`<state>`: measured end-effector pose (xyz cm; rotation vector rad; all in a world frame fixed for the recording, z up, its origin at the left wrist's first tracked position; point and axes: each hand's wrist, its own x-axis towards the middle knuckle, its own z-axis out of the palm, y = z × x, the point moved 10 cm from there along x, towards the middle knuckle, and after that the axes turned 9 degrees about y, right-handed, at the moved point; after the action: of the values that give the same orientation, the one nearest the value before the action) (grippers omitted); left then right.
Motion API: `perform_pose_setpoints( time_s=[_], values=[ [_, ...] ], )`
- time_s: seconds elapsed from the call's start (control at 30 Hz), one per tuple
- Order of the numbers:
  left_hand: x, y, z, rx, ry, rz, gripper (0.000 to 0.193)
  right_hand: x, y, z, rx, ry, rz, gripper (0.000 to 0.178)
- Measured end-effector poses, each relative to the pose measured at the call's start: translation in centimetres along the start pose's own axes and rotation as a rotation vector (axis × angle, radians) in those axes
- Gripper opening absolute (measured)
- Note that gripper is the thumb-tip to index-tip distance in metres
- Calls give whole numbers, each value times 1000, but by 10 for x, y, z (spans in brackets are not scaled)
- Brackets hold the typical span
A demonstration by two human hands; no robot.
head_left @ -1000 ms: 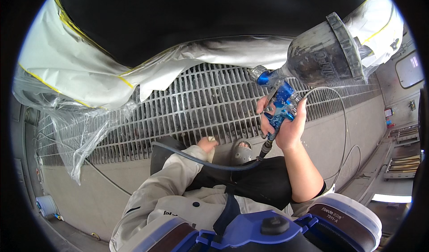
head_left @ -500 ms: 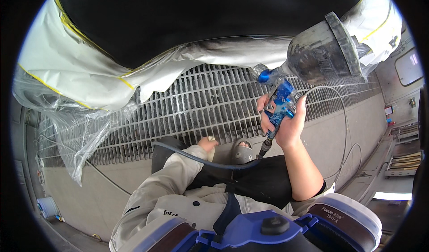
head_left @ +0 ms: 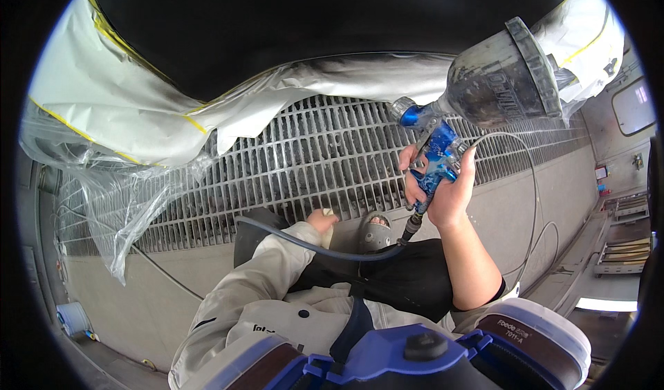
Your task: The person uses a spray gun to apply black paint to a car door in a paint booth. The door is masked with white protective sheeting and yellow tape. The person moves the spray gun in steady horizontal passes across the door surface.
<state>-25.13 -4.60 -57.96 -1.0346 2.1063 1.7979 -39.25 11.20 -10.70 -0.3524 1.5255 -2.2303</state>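
My right hand (head_left: 449,193) is closed round the handle of a blue spray gun (head_left: 436,155), fingers at its trigger. A grey, paint-stained cup (head_left: 494,82) sits on the gun and tilts to the right. A dark air hose (head_left: 325,253) runs from the handle's base across my lap and over my left forearm. My left hand (head_left: 321,220), low by my knee, is closed on a pale cream cloth (head_left: 328,236); most of the cloth is hidden. Beyond the gun is a glossy black panel (head_left: 311,16), bordered by white masking paper (head_left: 131,113) and yellow tape (head_left: 197,124).
Metal floor grating (head_left: 311,155) lies under the panel. Clear plastic sheeting (head_left: 121,210) hangs at the left. A thin cable (head_left: 534,182) loops over the floor at the right, near racks (head_left: 626,252). A white roll (head_left: 74,319) stands at the far left. My respirator (head_left: 408,355) fills the lower edge.
Almost nothing differs. The view has shifted very slightly; both hands keep their holds, and the spray gun stays in the same place before the panel.
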Motion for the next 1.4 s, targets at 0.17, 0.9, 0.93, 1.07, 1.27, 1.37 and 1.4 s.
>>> perform_pose_setpoints(
  time_s=[0.17,0.9,0.93,1.07,1.27,1.37,1.4],
  values=[
    [5,-8,2,-33,-19,11,16,-1,-1,1,-2,8,-4,101],
    [0,-2,0,-84,-3,-17,20,-2,1,1,-24,20,2,102],
    [-1,1,-1,-77,-5,-3,20,-2,1,1,-30,18,-4,101],
    [-5,5,0,-103,-13,4,19,-2,2,0,-17,15,6,102],
    [2,-5,2,-79,6,-16,16,-2,3,-1,-20,7,18,102],
    [5,-7,5,-71,-15,-13,16,-2,3,0,-17,12,21,101],
    [5,-8,5,-97,-18,-23,16,-2,3,-1,-20,15,18,101]
  ],
)
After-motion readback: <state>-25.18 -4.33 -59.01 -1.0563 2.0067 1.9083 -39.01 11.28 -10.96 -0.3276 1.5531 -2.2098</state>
